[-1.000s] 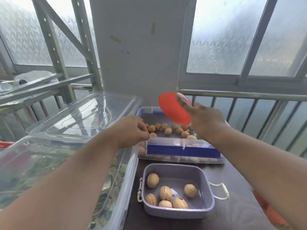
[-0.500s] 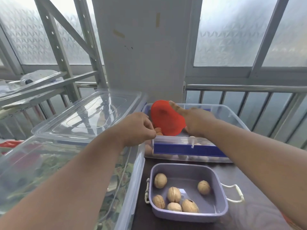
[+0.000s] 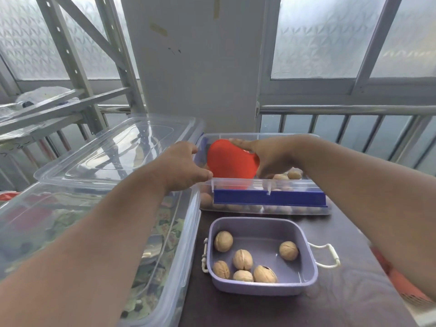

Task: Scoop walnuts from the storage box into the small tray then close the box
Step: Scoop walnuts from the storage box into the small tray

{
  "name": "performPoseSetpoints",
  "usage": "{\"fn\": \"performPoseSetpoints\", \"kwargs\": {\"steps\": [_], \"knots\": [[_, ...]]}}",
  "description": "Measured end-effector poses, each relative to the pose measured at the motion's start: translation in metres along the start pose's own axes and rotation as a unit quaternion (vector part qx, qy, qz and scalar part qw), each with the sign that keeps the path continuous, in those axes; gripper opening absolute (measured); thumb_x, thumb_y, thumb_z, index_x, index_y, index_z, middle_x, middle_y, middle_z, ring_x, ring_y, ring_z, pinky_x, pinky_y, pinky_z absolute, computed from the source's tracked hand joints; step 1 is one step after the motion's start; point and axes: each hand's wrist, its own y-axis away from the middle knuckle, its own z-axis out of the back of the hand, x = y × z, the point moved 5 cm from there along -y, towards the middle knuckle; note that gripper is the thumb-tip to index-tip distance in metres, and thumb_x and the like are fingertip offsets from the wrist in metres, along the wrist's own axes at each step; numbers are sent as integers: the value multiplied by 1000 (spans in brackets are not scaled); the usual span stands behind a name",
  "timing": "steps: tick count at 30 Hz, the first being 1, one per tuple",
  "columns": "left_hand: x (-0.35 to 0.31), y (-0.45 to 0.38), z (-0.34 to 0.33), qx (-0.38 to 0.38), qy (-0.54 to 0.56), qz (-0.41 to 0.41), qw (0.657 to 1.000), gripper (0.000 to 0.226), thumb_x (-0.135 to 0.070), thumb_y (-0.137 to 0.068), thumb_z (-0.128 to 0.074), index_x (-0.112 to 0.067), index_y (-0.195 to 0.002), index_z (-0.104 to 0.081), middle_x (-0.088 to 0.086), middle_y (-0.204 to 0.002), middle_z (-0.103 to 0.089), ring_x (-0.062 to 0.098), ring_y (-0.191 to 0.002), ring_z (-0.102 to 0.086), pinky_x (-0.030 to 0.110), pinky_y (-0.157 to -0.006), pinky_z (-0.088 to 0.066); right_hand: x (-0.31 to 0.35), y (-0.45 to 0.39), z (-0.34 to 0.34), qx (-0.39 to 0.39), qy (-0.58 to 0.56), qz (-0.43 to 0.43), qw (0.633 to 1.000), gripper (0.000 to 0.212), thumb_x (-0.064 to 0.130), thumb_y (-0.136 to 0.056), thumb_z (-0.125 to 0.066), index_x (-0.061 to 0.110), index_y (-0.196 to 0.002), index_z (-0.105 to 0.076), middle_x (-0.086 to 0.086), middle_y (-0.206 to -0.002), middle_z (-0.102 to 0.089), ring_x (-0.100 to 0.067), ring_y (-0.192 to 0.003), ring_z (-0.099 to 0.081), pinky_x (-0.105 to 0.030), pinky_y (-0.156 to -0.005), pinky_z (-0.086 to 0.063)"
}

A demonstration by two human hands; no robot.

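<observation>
The clear storage box [image 3: 264,208] with a blue front latch [image 3: 269,198] sits open at the table's far side, walnuts [image 3: 293,175] inside. My right hand [image 3: 266,156] holds a red scoop bowl [image 3: 230,161] tipped down into the box. My left hand [image 3: 181,166] grips the box's near left rim. In front stands the small lilac tray [image 3: 304,237] holding several walnuts [image 3: 243,259].
A large clear bin [image 3: 151,256] with a clear lid [image 3: 113,152] resting on top fills the left, tight against the box and tray. Metal shelving [image 3: 70,67] stands behind it. A railing [image 3: 354,109] and white pillar close the back. Dark tabletop [image 3: 342,298] shows at right.
My right hand has lowered the red scoop from above the box down into the walnuts. My left hand has stayed at the box's left rim. The view has shifted closer.
</observation>
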Motion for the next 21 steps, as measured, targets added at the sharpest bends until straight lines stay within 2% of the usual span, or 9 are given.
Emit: {"fn": "performPoseSetpoints", "kwargs": {"steps": [3,6,8,11,13,15,17,18,21], "knots": [[3,-2,0,-3,-19,5,1000,64,-35,-84,-86,-3,-134,-62,22,-121,-61,39,-112,-64,35,-71,-48,7,-3,3,21,6,7,1000,122,18,-85,-82,58,-160,6,4,-132,-56,-20,-102,-64,-37,-89,-55],[3,-3,-1,5,-18,4,1000,50,-37,-83,-87,-3,-113,-66,18,-115,-61,33,-96,-66,43,-74,-55,5,-8,2,31,-25,7,999,117,16,-89,-79,53,-163,4,10,-109,-56,-11,-81,-59,-28,-65,-50],[3,-3,-1,8,-15,7,1000,35,-37,-84,-87,-15,-86,-60,13,-80,-53,18,-69,-55,34,-59,-43,3,-9,2,25,-55,-2,998,115,13,-90,-78,51,-164,2,15,-92,-52,-12,-74,-59,-28,-62,-50],[2,-3,0,9,-15,9,1000,38,-37,-84,-87,-21,-76,-53,-2,-72,-46,15,-64,-48,31,-59,-35,-11,-16,-9,27,-139,-15,990,114,10,-91,-75,50,-164,2,14,-91,-63,-16,-70,-59,-30,-61,-50],[-2,-1,1,9,-18,12,1000,42,-36,-85,-87,-19,-72,-50,-2,-70,-42,16,-61,-43,32,-58,-32,-21,-20,-24,47,-206,-27,977,113,22,-90,-78,48,-164,2,9,-134,-66,-20,-99,-64,-34,-81,-53],[-5,2,1,7,-20,12,1000,41,-34,-84,-87,-10,-76,-55,5,-66,-42,21,-59,-43,33,-55,-30,-30,-22,-38,69,-209,-37,975,124,51,-79,-82,42,-166,6,6,-169,-34,-22,-144,-44,-42,-115,-40],[-6,4,1,11,-17,0,1000,58,-34,-84,-87,11,-101,-55,17,-88,-56,29,-73,-56,33,-56,-33,-37,-26,-47,98,-188,-30,977,135,71,-68,-78,34,-166,8,5,-173,-24,-21,-154,-32,-45,-126,-27],[-6,4,1,8,-19,-4,1000,63,-33,-85,-87,14,-111,-53,11,-104,-57,25,-80,-59,33,-59,-38,-38,-26,-49,105,-183,-29,977,137,74,-67,-75,31,-167,7,4,-173,-25,-21,-154,-32,-45,-127,-26],[-6,3,0,9,-17,-8,1000,62,-28,-87,-85,15,-119,-54,6,-112,-54,21,-81,-59,42,-75,-53,-42,-27,-48,99,-188,-31,977,127,69,-77,-75,28,-168,4,3,-172,-28,-21,-154,-32,-43,-127,-24]]}}
